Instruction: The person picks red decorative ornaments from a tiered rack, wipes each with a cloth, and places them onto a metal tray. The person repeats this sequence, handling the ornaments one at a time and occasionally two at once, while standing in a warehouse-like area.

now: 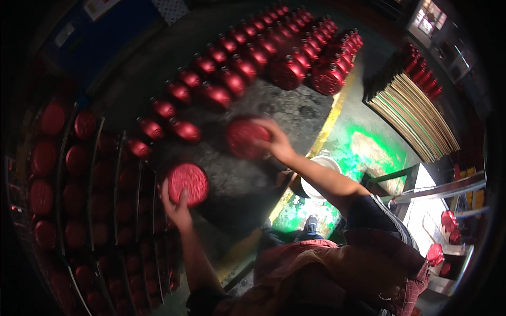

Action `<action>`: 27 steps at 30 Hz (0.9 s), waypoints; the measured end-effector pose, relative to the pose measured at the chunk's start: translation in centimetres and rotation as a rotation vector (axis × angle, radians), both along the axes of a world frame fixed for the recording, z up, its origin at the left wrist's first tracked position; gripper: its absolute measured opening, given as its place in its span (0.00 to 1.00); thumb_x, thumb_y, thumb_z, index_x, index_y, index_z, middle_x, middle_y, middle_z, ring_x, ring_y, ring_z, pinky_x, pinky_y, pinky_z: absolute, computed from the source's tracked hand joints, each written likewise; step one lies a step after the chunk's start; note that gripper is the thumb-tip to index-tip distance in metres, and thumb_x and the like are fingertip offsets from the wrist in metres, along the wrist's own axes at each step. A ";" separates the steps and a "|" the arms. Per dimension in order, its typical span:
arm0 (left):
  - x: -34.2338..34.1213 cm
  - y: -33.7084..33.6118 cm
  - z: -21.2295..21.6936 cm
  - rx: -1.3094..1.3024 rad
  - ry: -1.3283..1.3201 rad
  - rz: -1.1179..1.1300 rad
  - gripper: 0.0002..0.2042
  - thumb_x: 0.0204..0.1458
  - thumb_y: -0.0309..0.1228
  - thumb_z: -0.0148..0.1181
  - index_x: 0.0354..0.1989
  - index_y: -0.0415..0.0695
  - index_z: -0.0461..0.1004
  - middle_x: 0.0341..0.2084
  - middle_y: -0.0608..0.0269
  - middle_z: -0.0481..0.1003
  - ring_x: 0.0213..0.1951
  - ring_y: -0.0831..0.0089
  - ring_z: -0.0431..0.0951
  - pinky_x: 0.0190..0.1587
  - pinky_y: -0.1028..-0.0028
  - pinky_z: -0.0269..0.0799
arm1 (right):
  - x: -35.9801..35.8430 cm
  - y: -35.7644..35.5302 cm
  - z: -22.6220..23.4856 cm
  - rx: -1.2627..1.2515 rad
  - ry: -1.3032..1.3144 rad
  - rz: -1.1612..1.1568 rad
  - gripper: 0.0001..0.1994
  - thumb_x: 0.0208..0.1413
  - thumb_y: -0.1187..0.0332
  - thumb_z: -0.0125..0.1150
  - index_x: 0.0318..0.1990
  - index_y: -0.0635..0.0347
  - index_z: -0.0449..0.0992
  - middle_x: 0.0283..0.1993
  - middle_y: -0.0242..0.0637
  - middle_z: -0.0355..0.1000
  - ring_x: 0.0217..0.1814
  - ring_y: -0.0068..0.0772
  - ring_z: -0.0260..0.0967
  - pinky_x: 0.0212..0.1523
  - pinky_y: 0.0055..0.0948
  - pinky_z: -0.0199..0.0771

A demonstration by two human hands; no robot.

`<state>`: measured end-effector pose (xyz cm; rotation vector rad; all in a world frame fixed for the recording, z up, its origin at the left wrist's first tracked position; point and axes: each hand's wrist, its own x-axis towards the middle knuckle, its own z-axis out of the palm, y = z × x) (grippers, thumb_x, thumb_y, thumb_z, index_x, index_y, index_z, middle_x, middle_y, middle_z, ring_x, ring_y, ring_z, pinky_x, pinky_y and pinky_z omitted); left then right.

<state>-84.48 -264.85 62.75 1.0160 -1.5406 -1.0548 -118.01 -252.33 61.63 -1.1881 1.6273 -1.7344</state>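
Note:
My left hand [178,209] is closed on the edge of a red metal cylinder [191,181], whose round, shiny end faces up. To the right and a little farther off, my right hand [276,141] grips another red metal cylinder [243,138], slightly blurred by motion. Both cylinders are over the dark floor [216,163]; their lower parts are hidden. Beyond them stand long rows of similar red cylinders [232,81] with short metal necks. At the left, a rack [94,179] bears many more, round ends showing.
A white bucket [322,167] stands beneath my right forearm, beside a yellow floor line [329,118]. Flat boards [414,118] are stacked at the right, with red cylinders behind them. A metal frame [437,192] and several red pieces [435,255] are at the lower right.

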 end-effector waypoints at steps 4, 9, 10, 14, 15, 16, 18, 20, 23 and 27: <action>-2.8 11.0 2.4 0.412 0.449 -0.303 0.37 0.51 0.23 0.56 0.73 0.41 0.52 0.63 0.48 0.65 0.62 0.56 0.68 0.66 0.59 0.62 | -2.4 18.8 0.1 -0.147 -0.973 -0.195 0.37 0.50 0.77 0.62 0.70 0.58 0.59 0.66 0.43 0.64 0.68 0.41 0.63 0.69 0.40 0.64; -14.7 22.9 -1.7 0.823 0.774 -0.704 0.33 0.64 0.37 0.49 0.76 0.49 0.44 0.70 0.53 0.57 0.69 0.55 0.59 0.69 0.50 0.56 | -5.7 32.0 -5.3 -0.254 -1.201 -0.404 0.28 0.60 0.62 0.64 0.65 0.60 0.65 0.60 0.42 0.71 0.60 0.36 0.71 0.61 0.40 0.74; -17.2 24.9 -3.4 0.902 0.810 -0.746 0.33 0.63 0.41 0.50 0.74 0.47 0.49 0.69 0.52 0.59 0.69 0.53 0.60 0.69 0.48 0.57 | -6.1 33.5 -6.6 -0.246 -1.343 -0.468 0.26 0.61 0.62 0.63 0.64 0.60 0.67 0.59 0.42 0.73 0.59 0.36 0.73 0.59 0.41 0.76; -26.7 29.8 -9.4 1.607 1.128 -0.624 0.37 0.52 0.50 0.58 0.69 0.44 0.60 0.63 0.46 0.66 0.59 0.46 0.70 0.53 0.53 0.75 | -7.9 37.4 -7.9 -0.478 -1.696 -0.278 0.19 0.62 0.60 0.59 0.56 0.61 0.72 0.56 0.42 0.75 0.56 0.39 0.74 0.56 0.45 0.78; -28.6 30.5 -10.2 1.709 1.182 -0.783 0.38 0.51 0.52 0.60 0.69 0.47 0.61 0.63 0.46 0.66 0.58 0.45 0.70 0.51 0.54 0.76 | -8.3 38.1 -7.4 -0.534 -1.803 -0.300 0.20 0.70 0.59 0.47 0.64 0.57 0.66 0.62 0.44 0.70 0.61 0.42 0.71 0.60 0.46 0.76; -29.7 31.4 -11.0 1.787 1.211 -0.966 0.38 0.51 0.54 0.60 0.69 0.50 0.62 0.63 0.48 0.66 0.57 0.45 0.71 0.48 0.54 0.77 | -8.5 38.5 -6.9 -0.611 -1.707 -0.170 0.18 0.70 0.62 0.48 0.63 0.58 0.67 0.60 0.44 0.71 0.56 0.43 0.74 0.55 0.46 0.79; -32.2 32.5 -12.4 1.714 1.212 -1.004 0.37 0.50 0.56 0.61 0.68 0.56 0.63 0.64 0.55 0.66 0.55 0.44 0.71 0.42 0.56 0.79 | -9.4 38.2 -5.8 -0.669 -1.928 -0.289 0.16 0.69 0.65 0.48 0.59 0.60 0.69 0.58 0.44 0.73 0.53 0.43 0.76 0.52 0.45 0.81; -33.7 33.5 -13.4 1.749 1.259 -1.027 0.38 0.48 0.56 0.62 0.68 0.57 0.64 0.64 0.56 0.66 0.56 0.46 0.71 0.43 0.56 0.79 | -9.8 38.3 -5.0 -0.672 -1.862 -0.190 0.14 0.69 0.64 0.47 0.55 0.61 0.72 0.54 0.44 0.74 0.52 0.42 0.75 0.54 0.46 0.80; -35.2 34.5 -14.7 1.866 1.355 -1.083 0.40 0.46 0.56 0.65 0.69 0.56 0.62 0.66 0.52 0.62 0.55 0.52 0.71 0.42 0.57 0.79 | -10.4 38.5 -4.7 -0.704 -1.868 -0.159 0.16 0.69 0.63 0.45 0.56 0.60 0.71 0.51 0.44 0.74 0.51 0.41 0.73 0.57 0.45 0.77; -36.7 35.0 -16.2 2.059 1.500 -1.099 0.41 0.47 0.55 0.67 0.69 0.54 0.60 0.63 0.50 0.62 0.55 0.53 0.70 0.40 0.57 0.80 | -10.9 38.6 -4.7 -0.733 -1.799 -0.120 0.18 0.69 0.59 0.45 0.58 0.55 0.73 0.57 0.39 0.74 0.56 0.43 0.72 0.60 0.48 0.74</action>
